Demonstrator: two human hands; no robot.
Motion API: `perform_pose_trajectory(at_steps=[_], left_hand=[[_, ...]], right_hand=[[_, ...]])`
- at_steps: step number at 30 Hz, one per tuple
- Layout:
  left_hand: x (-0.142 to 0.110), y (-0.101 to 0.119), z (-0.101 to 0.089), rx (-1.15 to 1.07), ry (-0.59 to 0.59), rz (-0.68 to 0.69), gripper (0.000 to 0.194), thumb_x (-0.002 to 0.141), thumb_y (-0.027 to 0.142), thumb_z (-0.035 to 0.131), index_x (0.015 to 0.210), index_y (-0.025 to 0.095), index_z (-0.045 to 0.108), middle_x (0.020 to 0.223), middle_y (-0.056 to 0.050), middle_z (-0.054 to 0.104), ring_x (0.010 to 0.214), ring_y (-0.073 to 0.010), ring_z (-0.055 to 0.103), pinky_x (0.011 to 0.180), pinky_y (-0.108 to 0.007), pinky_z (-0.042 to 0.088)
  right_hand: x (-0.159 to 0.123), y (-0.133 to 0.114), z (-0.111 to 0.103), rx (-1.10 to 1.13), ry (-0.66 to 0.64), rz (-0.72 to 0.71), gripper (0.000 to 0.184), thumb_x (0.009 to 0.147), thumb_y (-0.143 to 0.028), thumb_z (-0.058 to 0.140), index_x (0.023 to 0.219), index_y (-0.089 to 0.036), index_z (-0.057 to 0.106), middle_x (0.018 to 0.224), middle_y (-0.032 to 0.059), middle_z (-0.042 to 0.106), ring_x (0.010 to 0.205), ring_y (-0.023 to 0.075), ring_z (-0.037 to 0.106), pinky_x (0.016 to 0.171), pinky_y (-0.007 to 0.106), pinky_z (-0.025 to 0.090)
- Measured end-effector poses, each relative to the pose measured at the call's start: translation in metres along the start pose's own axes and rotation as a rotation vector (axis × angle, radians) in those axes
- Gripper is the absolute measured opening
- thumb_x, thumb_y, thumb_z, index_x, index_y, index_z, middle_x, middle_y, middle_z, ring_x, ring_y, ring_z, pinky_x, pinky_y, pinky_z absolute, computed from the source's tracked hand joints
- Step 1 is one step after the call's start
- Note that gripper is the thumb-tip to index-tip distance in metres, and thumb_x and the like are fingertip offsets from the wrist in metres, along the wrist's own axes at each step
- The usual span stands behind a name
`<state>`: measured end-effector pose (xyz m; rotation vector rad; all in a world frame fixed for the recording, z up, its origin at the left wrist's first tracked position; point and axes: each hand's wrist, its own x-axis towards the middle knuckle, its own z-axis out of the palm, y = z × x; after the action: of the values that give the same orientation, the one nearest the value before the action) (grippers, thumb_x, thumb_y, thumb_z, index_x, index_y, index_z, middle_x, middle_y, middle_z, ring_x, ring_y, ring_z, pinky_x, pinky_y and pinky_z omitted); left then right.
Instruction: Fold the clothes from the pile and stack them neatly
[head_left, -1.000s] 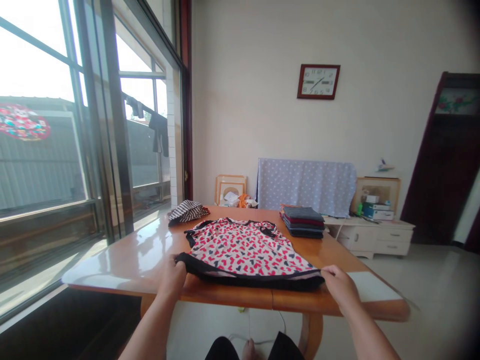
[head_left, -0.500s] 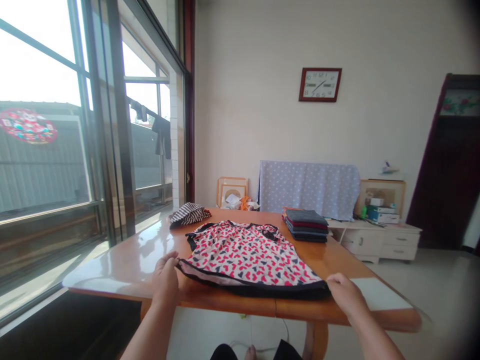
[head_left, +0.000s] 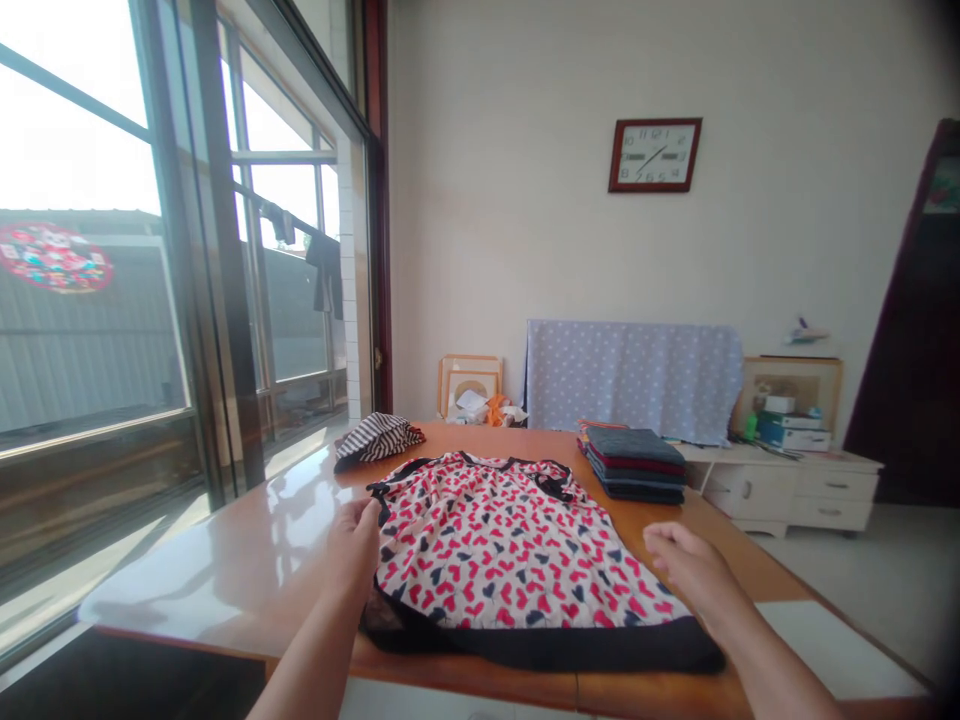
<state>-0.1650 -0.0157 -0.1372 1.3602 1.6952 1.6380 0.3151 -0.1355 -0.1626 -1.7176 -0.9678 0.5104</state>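
Note:
A white garment with red and dark hearts and black trim (head_left: 510, 555) lies spread flat on the wooden table (head_left: 247, 560). My left hand (head_left: 352, 540) rests on its left edge, about halfway up, fingers curled onto the cloth. My right hand (head_left: 686, 570) hovers over the garment's right side with the fingers loosely bent and nothing visibly in them. The black hem lies along the near edge of the table.
A stack of folded dark clothes (head_left: 636, 462) sits at the table's far right and a striped bundle (head_left: 375, 438) at the far left. A white pad (head_left: 840, 648) lies at the near right. Behind stand a dotted-cloth-covered piece (head_left: 634, 375), low drawers (head_left: 787, 485) and a large window (head_left: 112, 300).
Both hands have left the hem corners and moved up the garment's sides. The view has come closer to the table, so the garment looks larger and lies flatter.

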Motion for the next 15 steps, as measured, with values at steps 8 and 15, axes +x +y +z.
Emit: perform_pose_trajectory(at_steps=[8, 15], left_hand=[[0.064, 0.016, 0.051, 0.198, -0.160, 0.064, 0.039, 0.080, 0.051, 0.053, 0.096, 0.018, 0.067, 0.083, -0.006, 0.071, 0.070, -0.0202, 0.063, 0.063, -0.028, 0.044], [0.113, 0.007, 0.107, 0.300, -0.253, 0.113, 0.035, 0.076, 0.047, 0.058, 0.091, 0.017, 0.068, 0.081, -0.006, 0.071, 0.070, -0.0210, 0.063, 0.060, -0.027, 0.040]], right_hand=[[0.047, -0.036, 0.049, 0.020, -0.176, -0.113, 0.031, 0.075, -0.045, 0.055, 0.085, -0.018, 0.067, 0.069, 0.0007, 0.064, 0.058, 0.0129, 0.054, 0.053, 0.023, 0.040], [0.105, -0.053, 0.112, -0.159, -0.297, -0.122, 0.016, 0.075, -0.032, 0.058, 0.073, -0.018, 0.062, 0.061, 0.0007, 0.063, 0.053, 0.0126, 0.052, 0.052, 0.023, 0.038]])
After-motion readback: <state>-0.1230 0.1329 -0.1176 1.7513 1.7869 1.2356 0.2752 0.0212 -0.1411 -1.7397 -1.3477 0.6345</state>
